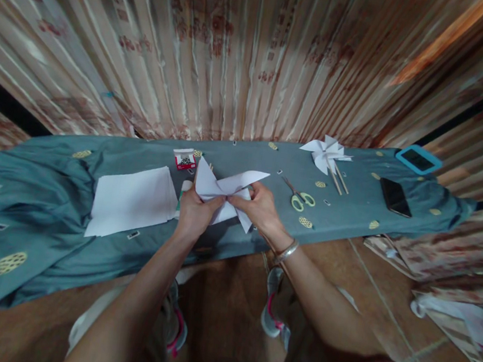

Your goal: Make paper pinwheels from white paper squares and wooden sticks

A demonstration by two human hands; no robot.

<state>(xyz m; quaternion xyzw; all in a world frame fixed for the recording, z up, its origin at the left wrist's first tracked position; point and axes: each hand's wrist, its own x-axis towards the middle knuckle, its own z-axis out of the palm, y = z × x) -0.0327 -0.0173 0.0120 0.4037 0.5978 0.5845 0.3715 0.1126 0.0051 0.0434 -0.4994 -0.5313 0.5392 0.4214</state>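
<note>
A white paper pinwheel (227, 188) with folded blades is held between my two hands above the cloth-covered table. My left hand (197, 211) is closed on its left side, the thumb pressed near the centre. From the right, my right hand (262, 207) pinches it, its thumb also reaching the centre. Whether a pin is at the centre is too small to tell. Just left of my left hand lies a stack of white paper sheets (132, 202). Partly hidden behind that hand is a white-capped green item (186, 187). A small red box (185, 160) of metal pins stands open behind it.
Scissors (298, 199) with yellow-green handles lie to the right. Farther right are finished-looking pinwheels (327, 154) on wooden sticks (337, 180), a black phone (395, 196) and a blue-framed tablet (418, 160). A pleated curtain (249, 57) hangs behind the green tablecloth (67, 182).
</note>
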